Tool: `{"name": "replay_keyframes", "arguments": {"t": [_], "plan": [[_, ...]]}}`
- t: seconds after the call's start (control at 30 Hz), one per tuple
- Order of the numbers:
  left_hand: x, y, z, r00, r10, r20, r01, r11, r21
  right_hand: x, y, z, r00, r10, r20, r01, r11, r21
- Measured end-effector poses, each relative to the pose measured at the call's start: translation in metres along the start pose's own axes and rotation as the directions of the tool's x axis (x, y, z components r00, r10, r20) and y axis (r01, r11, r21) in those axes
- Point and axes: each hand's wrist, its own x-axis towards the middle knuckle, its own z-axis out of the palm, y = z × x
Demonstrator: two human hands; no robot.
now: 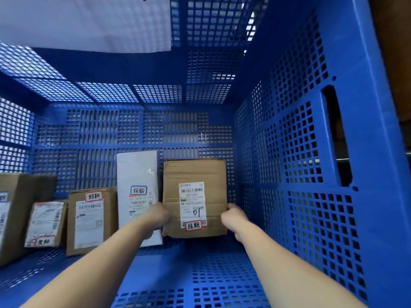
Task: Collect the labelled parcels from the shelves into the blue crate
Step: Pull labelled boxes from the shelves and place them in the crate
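Observation:
Both my arms reach deep into the blue crate (300, 152). Between my hands stands a brown cardboard parcel (194, 174) with a white shipping label and a red-framed sticker, upright against the crate's far wall. My left hand (156, 216) grips its lower left edge and my right hand (234, 217) grips its lower right edge. Directly left of it leans a tall white parcel (136, 174) with a blue-framed sticker.
Further left a row of brown labelled parcels stands in the crate: a medium box (91, 221), a small low one (45, 223) and a larger one (13, 214) cut by the frame edge. A white sheet (89, 21) hangs on the crate wall above.

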Motion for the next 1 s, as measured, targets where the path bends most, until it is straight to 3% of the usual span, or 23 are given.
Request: {"name": "replay_keyframes", "arguments": {"t": [0.13,0.5,1.0], "plan": [[-0.030,0.016,-0.014,0.998,0.005,-0.059,-0.008,0.999,-0.046,-0.037,-0.013,-0.016,0.997,-0.059,-0.047,0.062,0.996,0.060],[-0.172,0.062,-0.048,0.993,0.118,-0.026,-0.121,0.953,-0.277,-0.163,-0.056,-0.053,0.971,-0.194,-0.138,0.209,0.972,0.107],[-0.392,0.112,-0.098,0.946,0.320,-0.058,-0.320,0.884,-0.341,-0.366,-0.096,-0.123,0.929,-0.296,-0.222,0.354,0.888,0.293]]}}
